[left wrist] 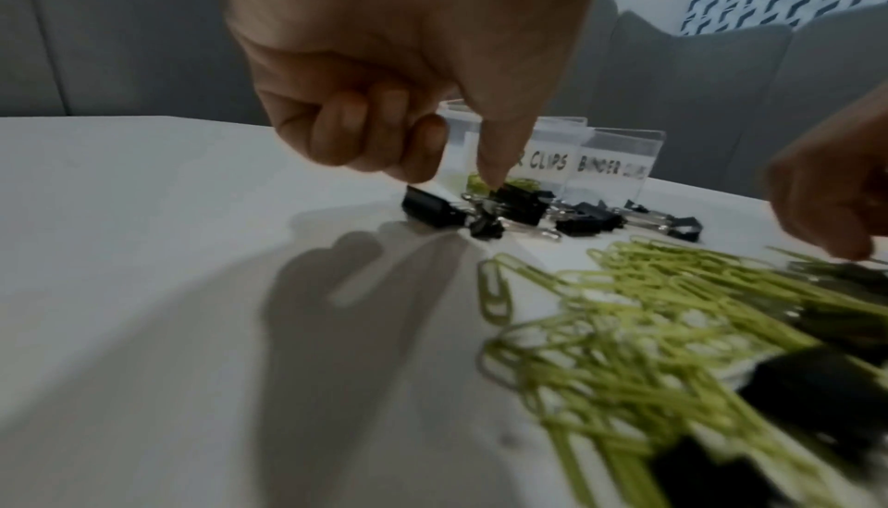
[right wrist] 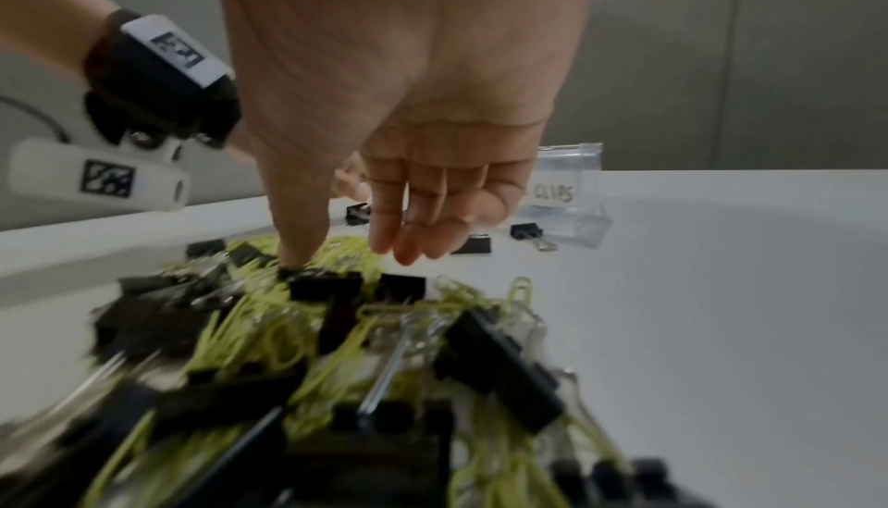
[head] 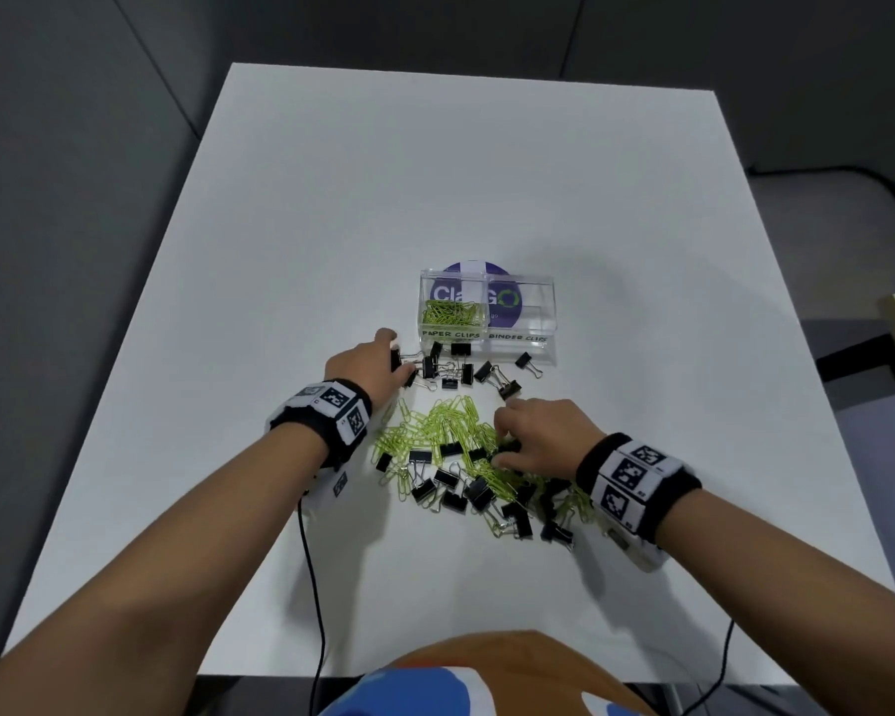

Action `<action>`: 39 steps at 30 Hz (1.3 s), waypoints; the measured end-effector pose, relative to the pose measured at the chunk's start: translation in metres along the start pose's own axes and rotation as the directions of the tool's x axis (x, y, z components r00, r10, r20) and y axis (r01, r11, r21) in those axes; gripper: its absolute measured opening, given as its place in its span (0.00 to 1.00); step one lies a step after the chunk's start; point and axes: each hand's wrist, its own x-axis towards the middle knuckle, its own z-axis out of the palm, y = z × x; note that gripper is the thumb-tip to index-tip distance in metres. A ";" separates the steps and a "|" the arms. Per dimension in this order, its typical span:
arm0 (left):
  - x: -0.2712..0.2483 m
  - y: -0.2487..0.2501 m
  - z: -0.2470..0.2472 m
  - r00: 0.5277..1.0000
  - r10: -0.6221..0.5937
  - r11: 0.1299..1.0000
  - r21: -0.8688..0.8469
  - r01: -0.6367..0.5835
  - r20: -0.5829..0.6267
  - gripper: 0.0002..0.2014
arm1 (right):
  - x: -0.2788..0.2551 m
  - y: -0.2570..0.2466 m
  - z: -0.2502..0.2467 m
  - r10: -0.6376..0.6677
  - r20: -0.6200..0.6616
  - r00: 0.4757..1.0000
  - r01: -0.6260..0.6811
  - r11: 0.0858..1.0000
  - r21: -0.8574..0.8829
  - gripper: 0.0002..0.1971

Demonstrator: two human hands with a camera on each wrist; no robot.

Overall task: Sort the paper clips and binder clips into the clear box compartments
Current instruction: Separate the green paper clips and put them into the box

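Note:
The clear box (head: 519, 337) has two labelled compartments. Its left one holds green paper clips (head: 453, 312); its right one looks bare. A row of black binder clips (head: 458, 372) lies just in front of it. A mixed pile of green paper clips (head: 445, 426) and binder clips (head: 474, 490) lies nearer me. At the row's left end my left hand (head: 396, 360) has its fingers curled, pinching a binder clip (left wrist: 432, 208) that lies on the table. My right hand (right wrist: 351, 258) is over the pile with its thumb tip on a binder clip (right wrist: 326, 284); its fingers hang loose.
The white table (head: 435, 188) stretches far beyond the box and to the left. Two black cables (head: 311, 560) run from my wrists over the near edge. A purple round sticker (head: 474, 268) shows behind the box.

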 end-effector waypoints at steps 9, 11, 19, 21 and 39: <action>-0.049 0.024 0.027 0.836 0.508 0.814 0.201 -0.545 0.209 0.13 | -0.003 -0.019 0.011 0.013 0.010 1.000 -0.012 0.998 -0.068 0.18; -0.050 0.025 0.029 0.831 0.519 0.805 0.212 -0.554 0.198 0.16 | -0.006 -0.018 0.013 0.010 0.021 1.000 -0.009 0.998 -0.062 0.18; -0.055 0.029 0.038 0.805 0.548 0.746 0.303 -0.593 0.227 0.20 | -0.010 -0.002 0.000 0.036 -0.047 0.998 -0.034 0.998 0.044 0.15; -0.056 0.030 0.037 0.776 0.588 0.701 0.337 -0.629 0.227 0.17 | -0.004 0.009 -0.008 0.141 -0.139 0.980 -0.133 0.989 0.063 0.15; -0.054 0.034 0.045 0.825 0.511 0.755 0.333 -0.565 0.243 0.19 | 0.010 0.008 0.021 -0.085 -0.171 0.982 0.086 0.996 -0.002 0.29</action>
